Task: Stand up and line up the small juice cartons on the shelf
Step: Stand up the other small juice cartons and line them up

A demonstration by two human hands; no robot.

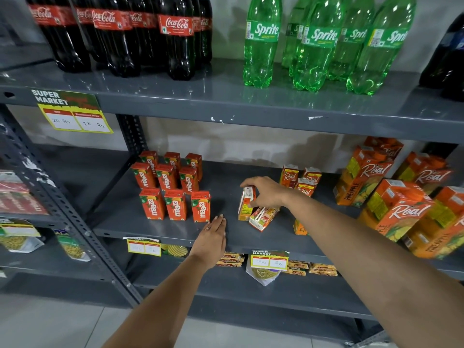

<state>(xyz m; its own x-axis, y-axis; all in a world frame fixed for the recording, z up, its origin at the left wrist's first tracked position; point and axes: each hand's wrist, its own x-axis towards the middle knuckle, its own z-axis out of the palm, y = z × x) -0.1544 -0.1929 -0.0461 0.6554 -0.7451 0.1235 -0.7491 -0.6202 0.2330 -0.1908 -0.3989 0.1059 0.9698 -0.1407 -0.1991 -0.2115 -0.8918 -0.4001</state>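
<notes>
On the grey middle shelf (155, 229), several small orange Maaza cartons (175, 204) stand upright in three neat rows at the left. My right hand (266, 190) grips the top of a small Real juice carton (245, 205) that stands almost upright. Beside it another small Real carton (262, 218) lies on its side. Three small Real cartons (300, 180) stand behind my right wrist, and part of one more (298, 228) shows below my forearm. My left hand (212, 238) rests flat, fingers together, on the shelf's front edge, holding nothing.
Large Real pineapple cartons (394, 209) crowd the right of the shelf, some tilted. Cola bottles (120, 36) and green Sprite bottles (313, 43) stand on the shelf above. Snack packets (311, 268) and price tags (269, 259) sit on the shelf below. An adjoining rack (37, 197) stands left.
</notes>
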